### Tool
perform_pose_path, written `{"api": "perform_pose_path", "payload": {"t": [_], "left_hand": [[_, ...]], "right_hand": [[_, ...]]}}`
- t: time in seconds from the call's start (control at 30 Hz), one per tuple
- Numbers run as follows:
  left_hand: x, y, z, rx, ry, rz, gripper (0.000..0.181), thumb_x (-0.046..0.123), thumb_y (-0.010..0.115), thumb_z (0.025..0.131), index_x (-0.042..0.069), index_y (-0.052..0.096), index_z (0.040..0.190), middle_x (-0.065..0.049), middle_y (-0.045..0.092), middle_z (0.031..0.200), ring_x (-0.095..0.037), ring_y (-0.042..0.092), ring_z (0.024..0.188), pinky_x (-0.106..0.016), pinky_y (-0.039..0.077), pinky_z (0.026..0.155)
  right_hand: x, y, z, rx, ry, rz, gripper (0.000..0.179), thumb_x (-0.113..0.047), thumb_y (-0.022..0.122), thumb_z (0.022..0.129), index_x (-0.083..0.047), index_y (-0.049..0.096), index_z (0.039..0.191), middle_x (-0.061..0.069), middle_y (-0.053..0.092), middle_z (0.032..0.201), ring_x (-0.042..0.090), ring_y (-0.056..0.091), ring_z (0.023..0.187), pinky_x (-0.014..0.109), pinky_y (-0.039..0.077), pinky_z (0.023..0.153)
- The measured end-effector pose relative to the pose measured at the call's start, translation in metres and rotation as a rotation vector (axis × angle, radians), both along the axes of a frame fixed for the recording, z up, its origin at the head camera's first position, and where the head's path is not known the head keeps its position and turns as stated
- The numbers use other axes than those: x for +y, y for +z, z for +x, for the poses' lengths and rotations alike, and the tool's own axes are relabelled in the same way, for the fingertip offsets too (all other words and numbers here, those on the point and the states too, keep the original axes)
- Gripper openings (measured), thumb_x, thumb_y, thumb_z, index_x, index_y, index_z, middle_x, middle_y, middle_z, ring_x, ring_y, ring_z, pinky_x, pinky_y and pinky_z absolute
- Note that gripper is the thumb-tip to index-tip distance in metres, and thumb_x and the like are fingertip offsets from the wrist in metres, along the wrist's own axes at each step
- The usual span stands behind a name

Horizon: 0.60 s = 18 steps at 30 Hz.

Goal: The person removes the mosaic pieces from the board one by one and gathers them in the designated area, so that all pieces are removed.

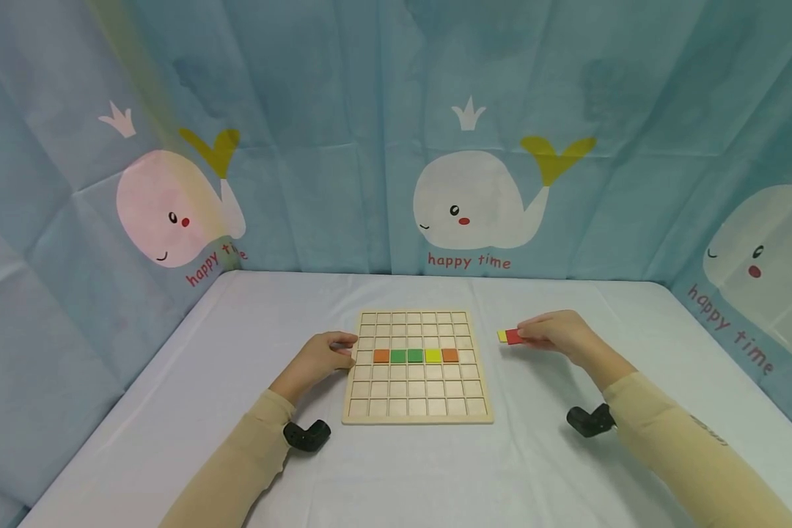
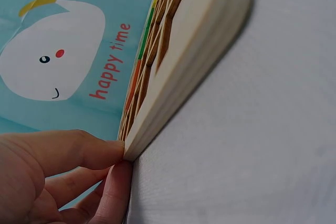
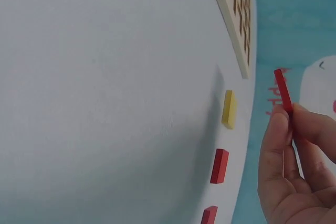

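Blue, whale-printed curtain (image 1: 330, 205) hangs behind the white-covered table (image 1: 402, 469), where the wooden grid board (image 1: 417, 420) lies flat. The hands are well apart: at the board's nine o'clock, the left hand (image 1: 317, 363) rests fingertips against its edge; between two and three o'clock, the right hand (image 1: 557, 334) pinches a red tile (image 3: 283, 88) above the table. Five seated tiles (image 1: 415, 356) cross the board's middle row. A slack pinch could let the thin tile slip, and pressure from the left fingertips could skew the board. Loose red tiles (image 3: 219, 166) beside a yellow tile (image 3: 229, 109) show only from the right wrist; the frame cuts off the lowest. The left hand's outer fingers are hard to make out.
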<state>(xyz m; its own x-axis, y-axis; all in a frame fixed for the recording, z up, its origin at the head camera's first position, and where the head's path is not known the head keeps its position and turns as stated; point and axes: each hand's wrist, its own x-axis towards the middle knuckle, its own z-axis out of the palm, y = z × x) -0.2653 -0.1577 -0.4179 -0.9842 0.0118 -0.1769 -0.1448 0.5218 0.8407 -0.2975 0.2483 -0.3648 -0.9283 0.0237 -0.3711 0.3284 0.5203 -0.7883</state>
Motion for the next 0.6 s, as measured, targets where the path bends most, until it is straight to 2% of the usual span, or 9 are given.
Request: {"api": "perform_pose_path", "payload": {"t": [0.13,0.3,0.5,0.6], "left_hand": [[0.000,0.000,0.000,-0.005,0.002,0.003,0.050,0.002,0.069,0.084,0.005,0.062,0.133,-0.016,0.061,0.130,-0.023,0.058,0.103,-0.028,0.052,0.079],[0.000,0.001,0.001,-0.011,-0.005,0.002,0.049,0.002,0.069,0.085,0.004,0.061,0.133,-0.017,0.060,0.131,-0.024,0.058,0.105,-0.029,0.052,0.079],[0.000,0.001,0.000,-0.010,0.001,0.004,0.050,0.002,0.069,0.085,0.005,0.061,0.134,-0.016,0.060,0.132,-0.024,0.059,0.106,-0.030,0.053,0.081],[0.000,0.000,-0.001,-0.014,0.007,0.006,0.050,0.002,0.069,0.084,0.005,0.062,0.134,-0.015,0.061,0.131,-0.024,0.059,0.106,-0.029,0.052,0.080]], "right_hand": [[0.006,0.001,0.001,-0.001,0.007,0.028,0.050,-0.029,0.072,0.091,0.003,0.063,0.129,0.018,0.065,0.125,0.015,0.062,0.092,0.034,0.056,0.094],[0.017,0.002,0.000,0.007,0.027,0.010,0.053,-0.029,0.072,0.091,0.003,0.061,0.132,0.015,0.066,0.125,0.009,0.063,0.089,0.030,0.056,0.093],[0.033,0.005,-0.001,0.011,0.033,-0.075,0.057,-0.024,0.072,0.091,0.008,0.055,0.136,-0.001,0.071,0.100,0.001,0.065,0.081,0.020,0.057,0.080],[0.038,0.004,-0.001,0.004,0.013,-0.081,0.058,-0.023,0.073,0.091,0.008,0.054,0.136,-0.006,0.070,0.093,0.001,0.066,0.079,0.020,0.057,0.079]]}}
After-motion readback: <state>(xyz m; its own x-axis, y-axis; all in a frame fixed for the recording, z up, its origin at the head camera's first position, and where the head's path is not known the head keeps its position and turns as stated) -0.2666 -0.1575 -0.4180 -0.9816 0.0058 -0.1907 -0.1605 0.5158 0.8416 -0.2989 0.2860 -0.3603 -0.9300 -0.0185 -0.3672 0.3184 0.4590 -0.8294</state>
